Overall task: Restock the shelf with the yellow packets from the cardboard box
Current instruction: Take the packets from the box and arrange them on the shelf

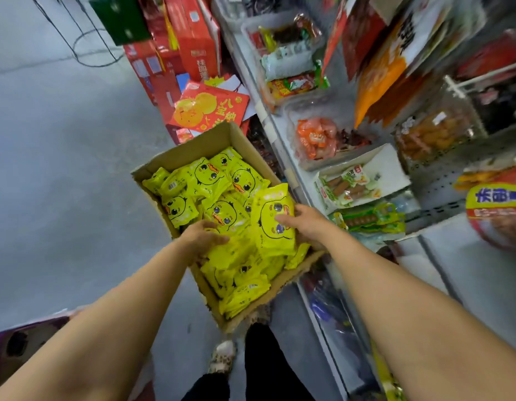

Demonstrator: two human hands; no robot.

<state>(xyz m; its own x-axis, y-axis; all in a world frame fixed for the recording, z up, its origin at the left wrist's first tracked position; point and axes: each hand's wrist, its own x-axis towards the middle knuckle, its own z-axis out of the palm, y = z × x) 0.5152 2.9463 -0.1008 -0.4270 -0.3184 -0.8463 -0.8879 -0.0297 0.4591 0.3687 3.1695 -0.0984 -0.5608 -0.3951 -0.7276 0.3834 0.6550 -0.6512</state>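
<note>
While in the cardboard box (193, 146) | right hand (301, 219) grips yellow packet (272, 224) | left hand (201, 235) flat on packets

One cardboard box (193, 149). Yellow packets (222, 209) inside: more than ten, exact number not countable. Two hands: left hand (203, 237), right hand (304, 219). Red cartons (193, 50) behind: several.

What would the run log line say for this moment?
stage: picking | right hand: grips raised yellow packet | left hand: on packets in cardboard box | shelf: not restocked yet

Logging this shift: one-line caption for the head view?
Right hand grips a yellow duck packet over the cardboard box; left hand rests on packets inside.
</note>
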